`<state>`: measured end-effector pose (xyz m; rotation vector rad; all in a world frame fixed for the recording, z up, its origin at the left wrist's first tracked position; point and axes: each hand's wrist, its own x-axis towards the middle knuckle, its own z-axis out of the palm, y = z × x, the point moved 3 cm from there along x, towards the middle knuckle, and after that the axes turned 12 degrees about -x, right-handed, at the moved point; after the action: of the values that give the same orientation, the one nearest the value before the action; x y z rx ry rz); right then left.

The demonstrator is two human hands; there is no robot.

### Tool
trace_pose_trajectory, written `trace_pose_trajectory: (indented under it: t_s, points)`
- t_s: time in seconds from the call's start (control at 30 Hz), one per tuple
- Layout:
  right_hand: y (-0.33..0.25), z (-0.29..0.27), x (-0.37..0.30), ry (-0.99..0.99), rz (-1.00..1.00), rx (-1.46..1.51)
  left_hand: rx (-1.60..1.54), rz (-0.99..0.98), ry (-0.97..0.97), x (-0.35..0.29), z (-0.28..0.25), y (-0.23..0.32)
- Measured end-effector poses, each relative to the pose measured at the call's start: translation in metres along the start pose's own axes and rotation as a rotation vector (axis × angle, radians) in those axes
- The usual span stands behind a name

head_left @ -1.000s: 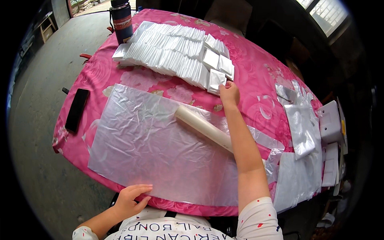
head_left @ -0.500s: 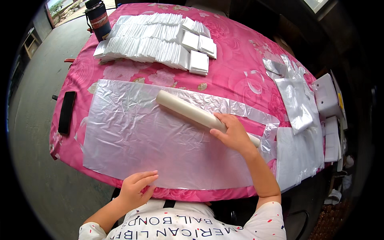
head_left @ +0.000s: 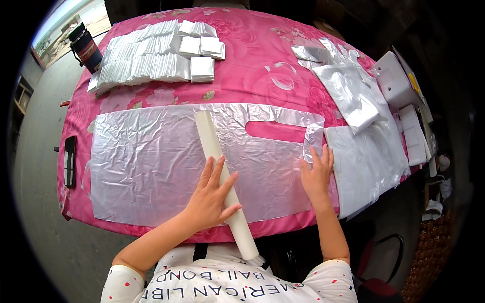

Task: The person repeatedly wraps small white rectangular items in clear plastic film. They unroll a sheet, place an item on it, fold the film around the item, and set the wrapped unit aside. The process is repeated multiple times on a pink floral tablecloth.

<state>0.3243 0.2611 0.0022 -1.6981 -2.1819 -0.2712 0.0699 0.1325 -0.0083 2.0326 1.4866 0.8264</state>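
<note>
A thin, whitish translucent plastic bag lies spread flat before me, its long cut-out near the far right edge. Across it lies a pale cylindrical tube, slanting from the bag's far middle to past the near table edge. My left hand rests on the tube with fingers spread and thumb out, not wrapped round it. Flat against the bag's right end, below the cut-out, is my right hand, fingers apart and holding nothing. A pile of similar plastic bags lies just right of it.
Rows of folded white plastic squares stand at the far left beside a dark thermos. A phone lies at the left edge of the pink flowered tablecloth. White boxes are at the right.
The tube has swung nearer upright in view, its near end now past the table edge. My right hand has let go and moved to the bag's right end; my left hand has come onto the tube.
</note>
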Motion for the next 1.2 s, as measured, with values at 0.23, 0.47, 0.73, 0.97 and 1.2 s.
trace_pose_trajectory:
  t_s: [0.23,0.47,0.73,0.97,1.2]
  points:
    - [0.039,0.011,0.033,-0.185,-0.071,0.201,-0.177,-0.009,0.16,0.012,0.013,-0.001]
    - [0.212,-0.026,0.098,0.198,0.51,-0.205,-0.243,-0.016,0.157,0.01,0.014,-0.002]
    - [0.157,-0.001,-0.005,-0.088,0.196,0.112,-0.133,-0.013,0.121,0.016,0.018,0.004]
    - [0.185,-0.003,-0.031,-0.011,0.193,-0.04,-0.047,-0.048,0.023,0.037,0.021,0.016]
    - [0.158,-0.029,-0.027,0.03,0.202,-0.057,-0.004,-0.047,0.016,0.042,0.026,0.021]
